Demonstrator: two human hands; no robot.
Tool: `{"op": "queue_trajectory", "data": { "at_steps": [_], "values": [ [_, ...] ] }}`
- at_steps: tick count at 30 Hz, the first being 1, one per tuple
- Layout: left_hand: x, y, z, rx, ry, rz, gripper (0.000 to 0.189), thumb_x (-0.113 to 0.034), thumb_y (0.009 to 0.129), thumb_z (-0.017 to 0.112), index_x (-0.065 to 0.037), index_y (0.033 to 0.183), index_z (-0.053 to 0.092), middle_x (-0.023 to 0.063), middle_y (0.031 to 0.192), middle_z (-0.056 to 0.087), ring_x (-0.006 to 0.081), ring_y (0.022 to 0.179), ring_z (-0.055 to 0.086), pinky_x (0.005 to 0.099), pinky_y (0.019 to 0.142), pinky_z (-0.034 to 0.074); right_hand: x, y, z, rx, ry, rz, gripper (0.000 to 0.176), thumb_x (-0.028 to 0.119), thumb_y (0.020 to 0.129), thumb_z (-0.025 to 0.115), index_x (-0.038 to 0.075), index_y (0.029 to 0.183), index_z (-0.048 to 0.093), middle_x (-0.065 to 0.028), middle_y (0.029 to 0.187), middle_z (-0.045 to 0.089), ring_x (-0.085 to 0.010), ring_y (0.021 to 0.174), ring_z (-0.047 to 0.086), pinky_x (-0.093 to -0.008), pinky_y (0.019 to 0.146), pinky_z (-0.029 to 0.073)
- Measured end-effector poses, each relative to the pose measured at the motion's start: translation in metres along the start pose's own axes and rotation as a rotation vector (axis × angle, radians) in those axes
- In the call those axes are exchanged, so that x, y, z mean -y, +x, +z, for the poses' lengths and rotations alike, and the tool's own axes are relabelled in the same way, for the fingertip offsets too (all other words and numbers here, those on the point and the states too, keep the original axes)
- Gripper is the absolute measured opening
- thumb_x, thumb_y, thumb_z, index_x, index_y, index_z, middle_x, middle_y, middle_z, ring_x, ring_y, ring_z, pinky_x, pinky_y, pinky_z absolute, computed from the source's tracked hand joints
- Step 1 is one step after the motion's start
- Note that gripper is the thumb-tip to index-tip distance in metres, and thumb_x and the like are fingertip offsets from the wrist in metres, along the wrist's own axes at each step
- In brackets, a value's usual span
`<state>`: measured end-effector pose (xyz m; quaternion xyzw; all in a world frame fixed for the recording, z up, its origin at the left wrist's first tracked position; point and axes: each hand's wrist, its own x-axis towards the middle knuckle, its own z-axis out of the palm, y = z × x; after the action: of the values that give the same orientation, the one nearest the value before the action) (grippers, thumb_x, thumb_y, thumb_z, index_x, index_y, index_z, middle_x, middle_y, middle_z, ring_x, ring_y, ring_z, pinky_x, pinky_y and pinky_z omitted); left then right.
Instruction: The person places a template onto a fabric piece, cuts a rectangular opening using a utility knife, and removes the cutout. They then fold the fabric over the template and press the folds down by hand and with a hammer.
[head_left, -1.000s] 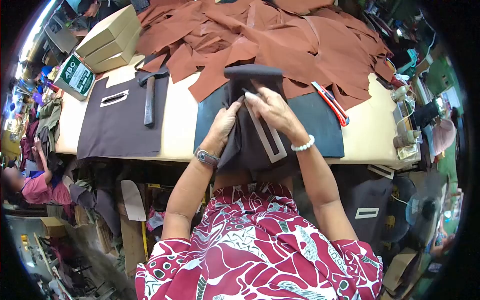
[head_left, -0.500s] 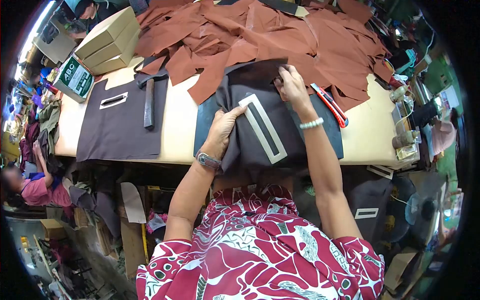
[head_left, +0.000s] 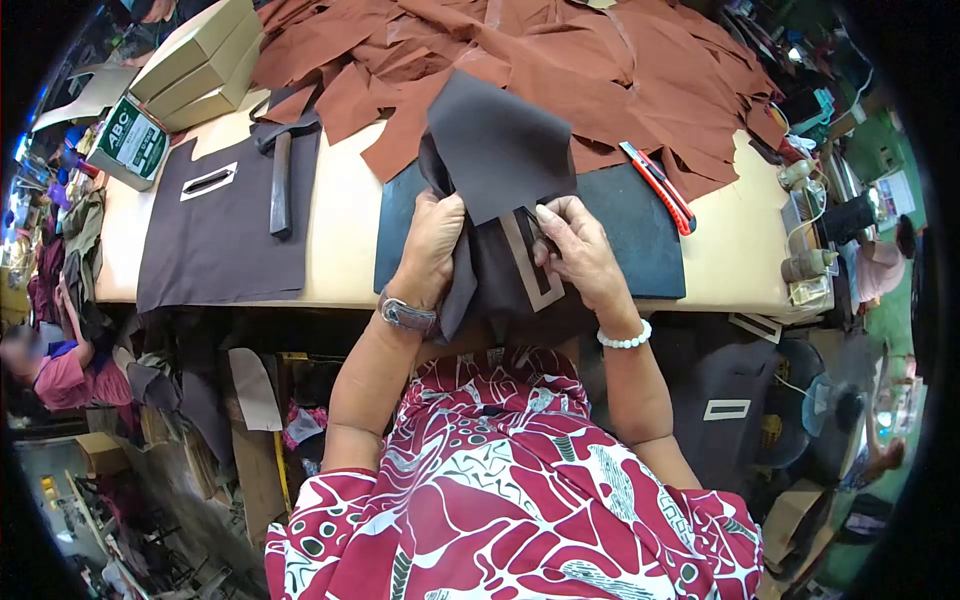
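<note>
A dark brown fabric piece (head_left: 505, 150) is held up in front of me, its upper part folded over towards me. My left hand (head_left: 432, 240) is closed round its left side. My right hand (head_left: 580, 245) pinches the cloth at the right, beside a pale rectangular frame (head_left: 520, 250) with a long slot. The folded flap covers the upper end of that frame. Exactly what lies between the right fingertips is partly hidden. Under the cloth lies a dark cutting mat (head_left: 640, 240), with a red utility knife (head_left: 660, 190) at its upper right.
On the left, a hammer (head_left: 281, 185) rests on another dark fabric piece (head_left: 225, 250) with a slotted patch. Cardboard boxes (head_left: 200, 60) and a green-and-white ABC box (head_left: 128, 143) stand behind it. Rust-brown cut pieces (head_left: 560, 70) cover the table's back. A person (head_left: 75, 370) is at far left.
The fabric's upper part has been folded over the frame's top end. My right hand has come down beside the slot, and my left hand has shifted from the frame's edge to the fabric's side.
</note>
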<state>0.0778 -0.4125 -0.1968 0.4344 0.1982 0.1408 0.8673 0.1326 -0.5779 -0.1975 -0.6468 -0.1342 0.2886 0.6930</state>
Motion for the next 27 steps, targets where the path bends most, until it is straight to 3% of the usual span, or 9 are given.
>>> {"op": "queue_trajectory", "data": {
  "at_steps": [2, 6, 9, 14, 17, 18, 21, 22, 27],
  "values": [
    [0.000, 0.002, -0.001, -0.021, -0.046, -0.014, 0.032, -0.005, 0.081, 0.061, 0.009, 0.107, 0.050, 0.0162, 0.096, 0.061, 0.0215, 0.079, 0.064, 0.0324, 0.070, 0.056, 0.010, -0.003, 0.001, 0.009, 0.124, -0.024, 0.028, 0.021, 0.088, 0.062, 0.000, 0.102, 0.048, -0.0012, 0.065, 0.055, -0.0059, 0.056, 0.049, -0.0201, 0.051, 0.039],
    [-0.011, -0.002, 0.005, -0.218, 0.000, -0.073, 0.037, -0.004, 0.080, 0.062, 0.010, 0.111, 0.047, 0.0168, 0.099, 0.061, 0.0223, 0.081, 0.064, 0.0326, 0.072, 0.055, 0.021, -0.009, 0.002, -0.224, -0.279, -0.487, 0.053, 0.011, 0.076, 0.072, -0.002, 0.119, 0.044, -0.0015, 0.069, 0.057, -0.0064, 0.061, 0.052, -0.0214, 0.054, 0.041],
    [-0.013, -0.003, -0.013, 0.053, -0.050, -0.018, 0.042, -0.005, 0.079, 0.064, 0.010, 0.113, 0.046, 0.0177, 0.100, 0.060, 0.0222, 0.082, 0.064, 0.0326, 0.074, 0.055, 0.018, 0.013, -0.023, -0.427, -0.791, -0.914, 0.053, 0.001, 0.074, 0.067, 0.005, 0.124, 0.050, -0.0076, 0.080, 0.060, -0.0186, 0.064, 0.057, -0.0312, 0.058, 0.047],
    [-0.013, -0.007, -0.021, 0.012, -0.070, -0.001, 0.043, -0.007, 0.078, 0.067, 0.009, 0.113, 0.047, 0.0171, 0.101, 0.060, 0.0188, 0.080, 0.063, 0.0289, 0.074, 0.054, 0.045, 0.027, -0.019, -0.268, -0.821, -1.095, 0.062, -0.001, 0.069, 0.069, 0.013, 0.127, 0.053, -0.0079, 0.119, 0.053, -0.0194, 0.084, 0.065, -0.0297, 0.075, 0.058],
    [-0.021, -0.015, -0.019, 0.125, 0.023, 0.001, 0.049, -0.009, 0.077, 0.069, 0.009, 0.116, 0.044, 0.0170, 0.104, 0.059, 0.0188, 0.083, 0.063, 0.0282, 0.073, 0.053, 0.052, 0.032, -0.017, -0.127, -0.979, -1.151, 0.059, 0.000, 0.067, 0.070, 0.012, 0.123, 0.056, -0.0075, 0.125, 0.052, -0.0192, 0.081, 0.065, -0.0294, 0.075, 0.058],
    [-0.023, -0.018, -0.018, 0.127, 0.080, -0.006, 0.052, -0.010, 0.077, 0.070, 0.010, 0.117, 0.042, 0.0171, 0.105, 0.059, 0.0189, 0.084, 0.063, 0.0281, 0.073, 0.053, 0.056, 0.036, -0.013, -0.118, -0.924, -1.235, 0.043, -0.002, 0.070, 0.066, 0.008, 0.112, 0.062, -0.0089, 0.114, 0.060, -0.0192, 0.077, 0.066, -0.0245, 0.067, 0.056],
    [-0.022, -0.024, -0.014, 0.075, 0.256, -0.027, 0.064, -0.013, 0.075, 0.073, 0.014, 0.119, 0.036, 0.0193, 0.106, 0.058, 0.0198, 0.087, 0.062, 0.0281, 0.074, 0.053, 0.062, 0.044, -0.009, 0.022, -0.667, -1.094, 0.024, -0.003, 0.076, 0.060, 0.003, 0.098, 0.066, -0.0083, 0.092, 0.067, -0.0157, 0.077, 0.066, -0.0219, 0.062, 0.052],
    [-0.023, -0.025, -0.014, 0.046, 0.315, -0.032, 0.068, -0.014, 0.075, 0.074, 0.016, 0.120, 0.033, 0.0203, 0.106, 0.057, 0.0203, 0.089, 0.062, 0.0281, 0.075, 0.053, 0.069, 0.037, 0.001, -0.071, -0.479, -0.941, 0.010, 0.001, 0.078, 0.060, 0.000, 0.086, 0.066, -0.0046, 0.074, 0.065, -0.0108, 0.069, 0.062, -0.0227, 0.055, 0.046],
    [-0.005, -0.012, -0.035, 0.031, 0.255, -0.104, 0.084, -0.021, 0.071, 0.079, 0.021, 0.121, 0.024, 0.0261, 0.108, 0.053, 0.0241, 0.090, 0.061, 0.0287, 0.076, 0.052, 0.045, 0.085, -0.019, -0.205, -0.070, -0.327, 0.012, 0.010, 0.079, 0.067, -0.001, 0.085, 0.067, -0.0006, 0.077, 0.063, -0.0069, 0.065, 0.052, -0.0223, 0.059, 0.042]
  ]
}}
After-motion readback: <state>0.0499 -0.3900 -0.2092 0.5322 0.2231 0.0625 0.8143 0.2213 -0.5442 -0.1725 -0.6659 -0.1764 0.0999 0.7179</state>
